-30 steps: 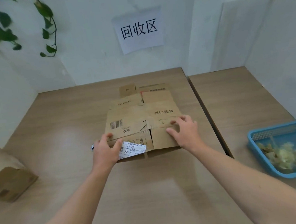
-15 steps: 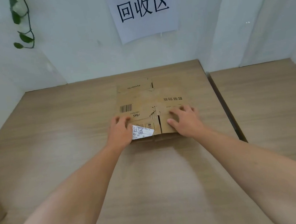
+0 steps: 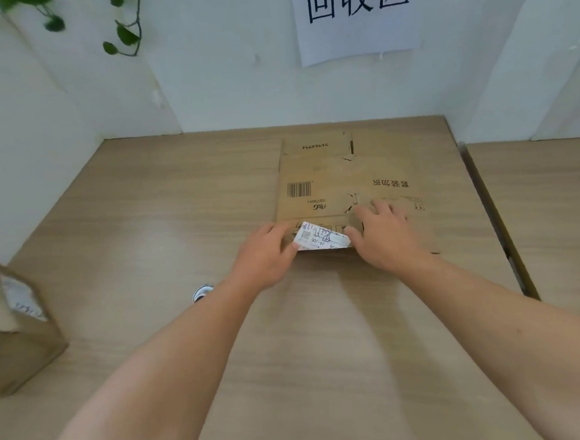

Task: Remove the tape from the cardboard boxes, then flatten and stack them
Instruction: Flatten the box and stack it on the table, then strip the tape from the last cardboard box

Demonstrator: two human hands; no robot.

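- Box (image 3: 347,181): a flattened sheet of brown corrugated cardboard is lying on the far middle of the table (image 3: 145,230). Its printed face, with a barcode and dark characters, is facing up, and creases and short tears are showing between the flaps.
- Label (image 3: 321,240): a white, crumpled paper strip with handwriting is sitting along the box's near edge, between the two hands, its surface buckling rather than lying smooth.
- Left hand (image 3: 263,256): the fingers are curling at the box's near left corner and touching the label's left end. Whether they are pinching the paper or only resting there cannot be told.
- Right hand (image 3: 386,237): the fingers are spreading straight and pressing down on the cardboard, grasping nothing, with the thumb lying at the label's right end.
- Second box (image 3: 12,335): an unflattened brown carton with a white patch on its side is standing at the table's left edge, well apart from the hands.
- Table: a pale wood-grain laminate top is reflecting a soft sheen.
- Round object (image 3: 202,292): a small, blurred disc is lying beside the left forearm.
- Sign (image 3: 356,16): a white sheet with three black characters is hanging on the smooth white wall.
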